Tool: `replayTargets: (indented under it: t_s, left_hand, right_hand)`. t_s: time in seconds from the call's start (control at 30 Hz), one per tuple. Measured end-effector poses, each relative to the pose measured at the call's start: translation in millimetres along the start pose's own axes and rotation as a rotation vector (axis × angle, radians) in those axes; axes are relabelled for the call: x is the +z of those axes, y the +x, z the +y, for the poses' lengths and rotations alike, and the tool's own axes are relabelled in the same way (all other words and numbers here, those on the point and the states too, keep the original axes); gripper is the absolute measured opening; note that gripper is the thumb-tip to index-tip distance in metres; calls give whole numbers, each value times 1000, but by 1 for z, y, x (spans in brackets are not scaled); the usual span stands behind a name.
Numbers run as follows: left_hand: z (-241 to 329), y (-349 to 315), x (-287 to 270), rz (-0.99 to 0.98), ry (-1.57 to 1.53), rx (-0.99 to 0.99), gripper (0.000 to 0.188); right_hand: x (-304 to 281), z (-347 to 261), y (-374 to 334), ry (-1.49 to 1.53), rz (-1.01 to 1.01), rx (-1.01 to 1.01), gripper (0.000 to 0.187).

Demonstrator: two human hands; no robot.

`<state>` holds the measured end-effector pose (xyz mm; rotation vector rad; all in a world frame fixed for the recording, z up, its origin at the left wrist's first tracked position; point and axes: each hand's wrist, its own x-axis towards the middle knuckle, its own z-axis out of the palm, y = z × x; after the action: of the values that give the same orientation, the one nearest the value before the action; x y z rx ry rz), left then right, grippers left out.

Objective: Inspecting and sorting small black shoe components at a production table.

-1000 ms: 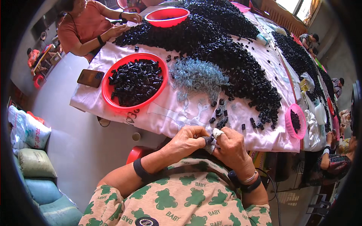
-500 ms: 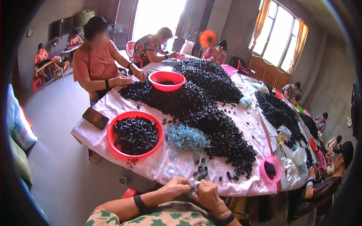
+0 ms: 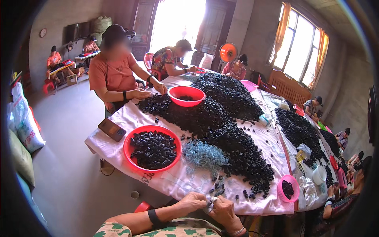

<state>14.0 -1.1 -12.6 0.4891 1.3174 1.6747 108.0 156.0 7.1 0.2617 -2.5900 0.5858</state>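
Observation:
My left hand (image 3: 191,202) and my right hand (image 3: 223,208) meet at the near edge of the table, fingers pinched together on a small pale part (image 3: 210,202) between them. Just beyond lie scattered small black plastic pieces (image 3: 218,189) and a heap of thin blue-grey wire bits (image 3: 203,155). A red bowl (image 3: 132,160) filled with black pieces stands to the left of the heap. A large mound of black pieces (image 3: 233,130) runs along the table.
The long table has a white cloth (image 3: 173,181). A second red bowl (image 3: 186,96), a small pink basket (image 3: 288,189) and a dark phone (image 3: 112,129) lie on it. Several other people sit around the table. Sacks (image 3: 21,126) stand at the left wall.
My head has tilted up, so the room and other workers show and my hands sit lower in view. Both hands stay together on the small part.

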Motion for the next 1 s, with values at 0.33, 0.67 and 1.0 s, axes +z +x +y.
replayTargets:
  t_s: [0.33, 0.67, 1.0]
  left_hand:
    - [-5, 1, -5, -35, -13, 56, 15]
    - [-14, 7, -24, -325, -542, -213, 23]
    - [1, -8, -9, -256, -639, -213, 26]
  right_hand:
    - [5, -8, 6, 36, 61, -1, 29]
    - [3, -19, 7, 129, 211, 32, 35]
    - [7, -14, 4, 43, 252, -62, 42]
